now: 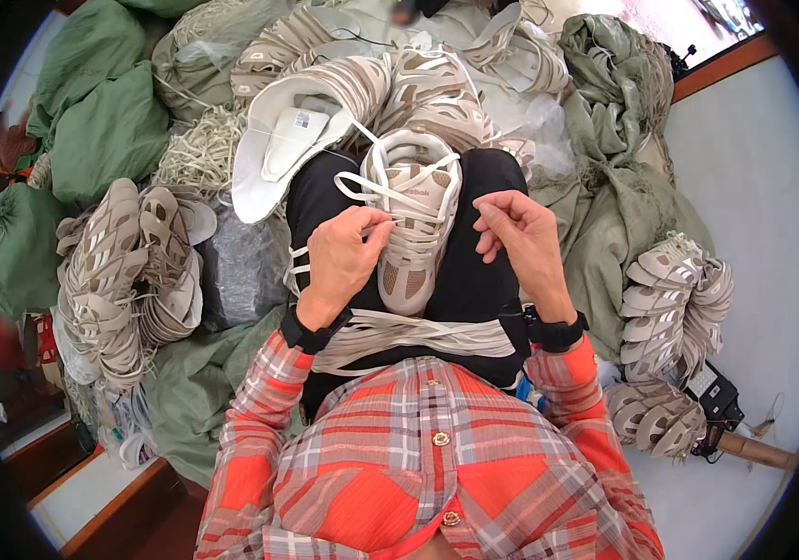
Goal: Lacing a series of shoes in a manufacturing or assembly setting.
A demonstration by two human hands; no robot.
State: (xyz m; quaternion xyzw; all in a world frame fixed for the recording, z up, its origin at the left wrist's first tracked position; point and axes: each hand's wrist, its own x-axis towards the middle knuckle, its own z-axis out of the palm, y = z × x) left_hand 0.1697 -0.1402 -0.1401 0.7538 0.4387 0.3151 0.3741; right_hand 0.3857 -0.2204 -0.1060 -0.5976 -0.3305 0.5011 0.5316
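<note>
A beige shoe upper (415, 222) sits on the lap between the thighs, toe near and collar far. White lace (390, 192) crosses its front, with a loose loop on the far left. The left hand (343, 252) is at the upper's left edge, thumb and forefinger pinched, apparently on lace; the right hand (519, 238) is just off the right side, fingers curled with thumb close to forefinger. Whether it grips a strand I cannot tell.

For lace work like this, I would steady the upper with the thighs, draw both sides evenly, and keep strands flat and untwisted.

Counted: one upper between the thighs, one lace bundle (423, 338) across the lap, two dark wristbands (311, 333), one per wrist. Farther out, two columns of uppers (105, 280) stand left and two clusters of uppers (670, 303) right; individual pieces overlap too much to number.
</note>
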